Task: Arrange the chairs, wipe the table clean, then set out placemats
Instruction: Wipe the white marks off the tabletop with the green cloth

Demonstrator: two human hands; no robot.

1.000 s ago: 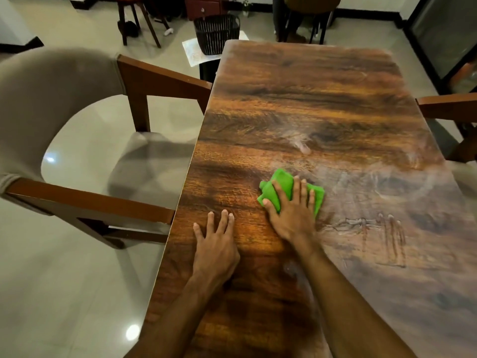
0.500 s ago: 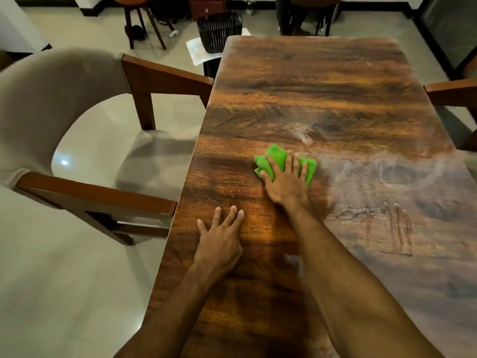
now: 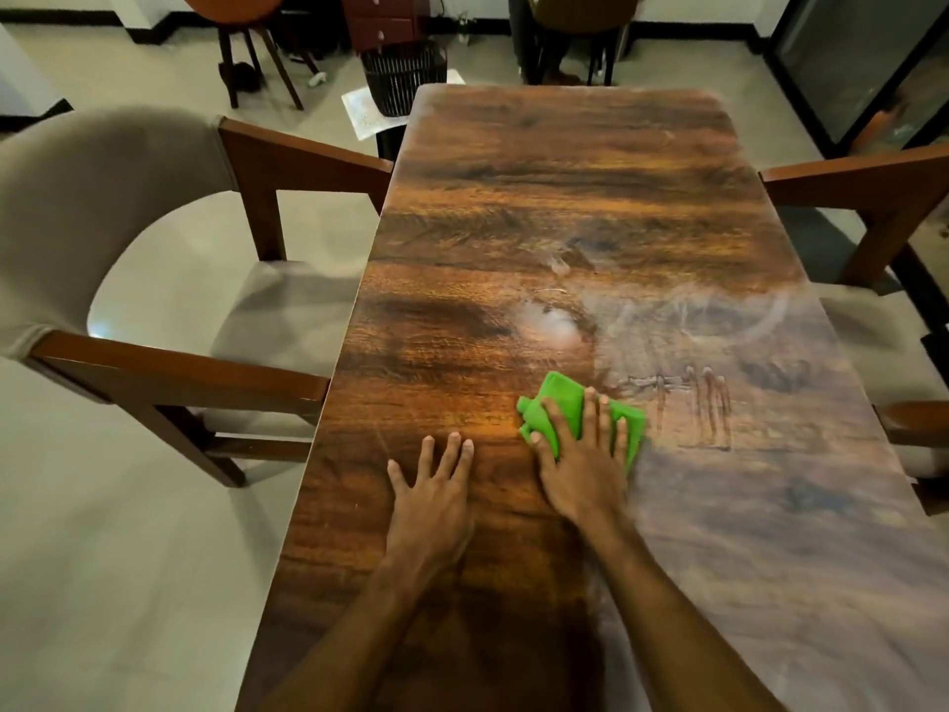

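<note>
wiping is underway: right hand (image 3: 580, 465), fingers spread, is pressing the green cloth (image 3: 560, 403) on the counter (image 3: 565, 197); left hand (image 3: 434, 485) is bracing flat. haze remaining toward 2 o'clock; no placemats showing yet.

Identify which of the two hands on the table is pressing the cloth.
The right hand: it lies flat on the green cloth, while the left hand rests on bare table.
</note>
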